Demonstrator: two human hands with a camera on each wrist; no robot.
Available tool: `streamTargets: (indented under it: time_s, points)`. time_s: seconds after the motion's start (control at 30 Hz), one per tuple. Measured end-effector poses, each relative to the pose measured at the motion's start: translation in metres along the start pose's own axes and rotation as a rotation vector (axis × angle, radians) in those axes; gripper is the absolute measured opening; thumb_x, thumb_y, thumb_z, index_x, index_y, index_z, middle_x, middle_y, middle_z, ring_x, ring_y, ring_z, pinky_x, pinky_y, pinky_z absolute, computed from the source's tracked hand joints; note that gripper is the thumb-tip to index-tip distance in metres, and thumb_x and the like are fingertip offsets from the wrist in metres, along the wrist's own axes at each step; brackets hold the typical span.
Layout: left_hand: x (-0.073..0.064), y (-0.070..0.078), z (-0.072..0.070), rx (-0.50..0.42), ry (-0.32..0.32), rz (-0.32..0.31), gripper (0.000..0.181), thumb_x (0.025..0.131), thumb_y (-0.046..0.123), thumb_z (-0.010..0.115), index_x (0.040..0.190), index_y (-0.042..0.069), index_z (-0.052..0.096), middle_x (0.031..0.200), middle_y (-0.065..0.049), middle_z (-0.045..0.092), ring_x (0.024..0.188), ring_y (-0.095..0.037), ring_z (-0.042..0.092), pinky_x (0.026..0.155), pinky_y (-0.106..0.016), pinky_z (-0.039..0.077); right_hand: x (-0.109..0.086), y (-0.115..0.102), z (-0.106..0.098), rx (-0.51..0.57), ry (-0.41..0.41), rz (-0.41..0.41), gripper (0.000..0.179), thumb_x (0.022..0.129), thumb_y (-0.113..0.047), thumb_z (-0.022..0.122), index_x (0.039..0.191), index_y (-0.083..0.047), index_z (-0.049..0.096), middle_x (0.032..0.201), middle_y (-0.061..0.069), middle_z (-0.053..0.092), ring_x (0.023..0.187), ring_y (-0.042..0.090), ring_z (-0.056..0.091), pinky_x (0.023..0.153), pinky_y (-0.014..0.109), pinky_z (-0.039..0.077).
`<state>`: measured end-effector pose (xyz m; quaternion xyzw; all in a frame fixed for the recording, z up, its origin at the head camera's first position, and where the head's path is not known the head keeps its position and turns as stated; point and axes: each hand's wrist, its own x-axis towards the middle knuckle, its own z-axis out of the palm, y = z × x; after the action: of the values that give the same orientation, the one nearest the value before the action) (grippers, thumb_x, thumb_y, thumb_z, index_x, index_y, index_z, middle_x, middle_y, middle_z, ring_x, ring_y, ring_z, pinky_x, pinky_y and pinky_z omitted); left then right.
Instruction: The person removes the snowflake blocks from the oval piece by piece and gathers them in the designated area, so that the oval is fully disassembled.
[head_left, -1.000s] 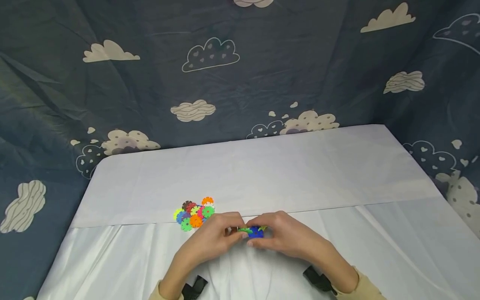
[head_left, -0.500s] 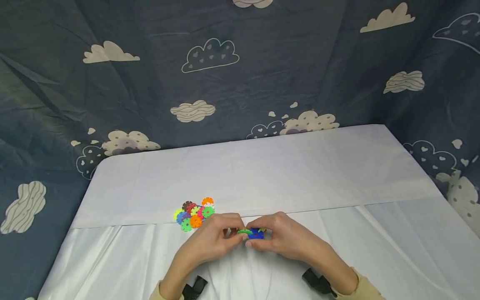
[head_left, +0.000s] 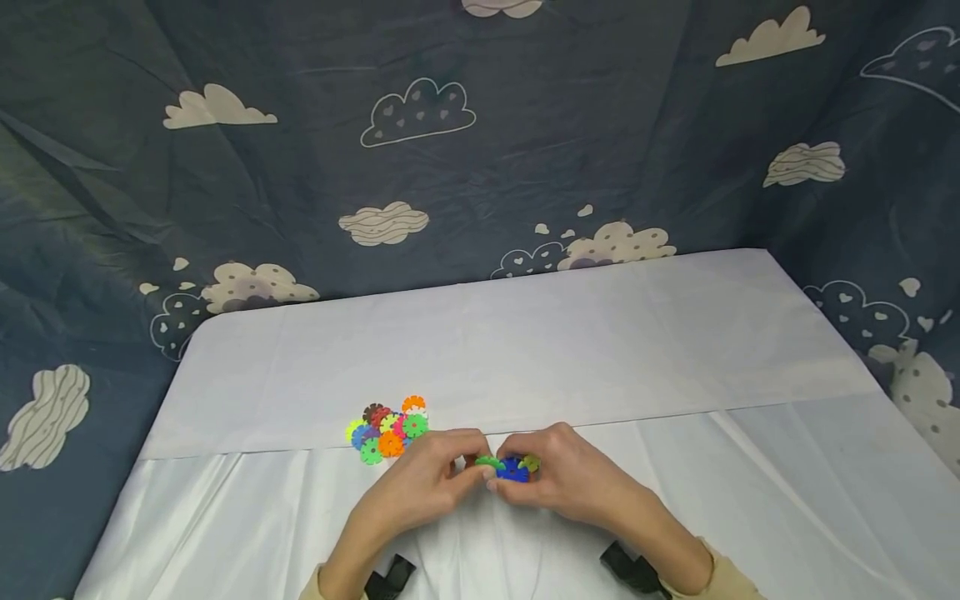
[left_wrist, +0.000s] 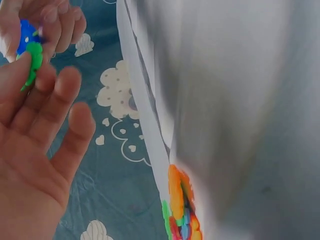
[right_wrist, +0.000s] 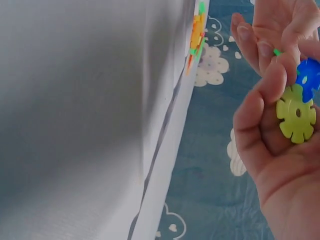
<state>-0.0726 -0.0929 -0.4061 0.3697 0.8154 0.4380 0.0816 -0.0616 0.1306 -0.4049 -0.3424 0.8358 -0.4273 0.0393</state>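
Observation:
My left hand (head_left: 429, 477) pinches a green notched plastic disc (head_left: 491, 462) between thumb and fingers, its edge against a blue notched disc (head_left: 513, 470). The right hand (head_left: 573, 471) grips the blue disc by thumb and fingertips. A yellow-green flower-shaped disc (right_wrist: 296, 116) is joined to the blue one and lies inside the right palm, as the right wrist view shows. In the left wrist view the green disc (left_wrist: 34, 64) stands on edge by the left thumb, with the blue disc (left_wrist: 26, 37) behind it. The fingertips of both hands nearly meet.
A pile of colourful notched discs (head_left: 390, 429) lies just beyond the left hand, with orange, green, red, yellow and blue ones among them. A white cloth (head_left: 562, 350) covers the table. Behind it hangs a dark curtain (head_left: 525, 150) with cloud prints.
Both hands stay nearly in place. The right fingers have shifted slightly, and more of the yellow-green disc shows now. The green and blue discs have turned a little between the fingertips.

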Motion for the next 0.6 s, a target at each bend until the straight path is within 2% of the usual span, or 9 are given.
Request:
streamTargets:
  time_s: [0.1, 0.23, 0.4, 0.5, 0.6]
  points:
    - [-0.0004, 0.0005, -0.0011, -0.030, -0.040, 0.003, 0.012, 0.097, 0.023, 0.064, 0.086, 0.025, 0.062, 0.080, 0.016, 0.055, 0.064, -0.005, 0.049, 0.055, -0.020, 0.041, -0.0001, -0.0002, -0.0008, 0.012, -0.049, 0.000, 0.007, 0.088, -0.021, 0.072, 0.084, -0.024, 0.066, 0.064, -0.021, 0.050, 0.052, -0.005, 0.041, 0.045, 0.015, 0.035]
    - [-0.0009, 0.0013, -0.0013, -0.055, -0.082, 0.011, 0.013, 0.098, 0.023, 0.062, 0.086, 0.021, 0.063, 0.082, 0.016, 0.055, 0.069, -0.003, 0.050, 0.060, -0.021, 0.043, -0.0002, 0.0001, -0.0008, 0.021, -0.084, -0.004, 0.013, 0.086, -0.016, 0.070, 0.082, -0.028, 0.064, 0.063, -0.021, 0.049, 0.052, -0.006, 0.039, 0.044, 0.015, 0.034]
    - [-0.0011, 0.0004, 0.0006, -0.032, -0.100, 0.010, 0.016, 0.098, 0.025, 0.062, 0.084, 0.017, 0.062, 0.080, 0.015, 0.052, 0.070, -0.001, 0.050, 0.064, -0.021, 0.045, -0.0004, 0.0016, -0.0003, 0.016, -0.105, 0.006, 0.016, 0.082, -0.014, 0.069, 0.079, -0.029, 0.062, 0.062, -0.021, 0.049, 0.052, -0.006, 0.040, 0.044, 0.015, 0.034]
    - [-0.0009, -0.0013, 0.0019, -0.028, -0.104, 0.015, 0.020, 0.098, 0.025, 0.062, 0.080, 0.019, 0.057, 0.077, 0.014, 0.048, 0.069, -0.001, 0.049, 0.063, -0.021, 0.045, -0.0005, 0.0034, -0.0005, 0.029, -0.113, 0.009, 0.017, 0.080, -0.013, 0.069, 0.080, -0.029, 0.062, 0.063, -0.020, 0.050, 0.053, -0.005, 0.041, 0.045, 0.015, 0.035]
    - [-0.0009, -0.0033, 0.0013, -0.054, -0.116, 0.012, 0.019, 0.099, 0.025, 0.060, 0.081, 0.020, 0.055, 0.077, 0.011, 0.047, 0.067, -0.002, 0.048, 0.062, -0.021, 0.044, -0.0006, 0.0063, -0.0015, 0.064, -0.109, -0.012, 0.020, 0.079, -0.010, 0.068, 0.081, -0.028, 0.063, 0.065, -0.019, 0.051, 0.055, -0.005, 0.042, 0.046, 0.015, 0.035]
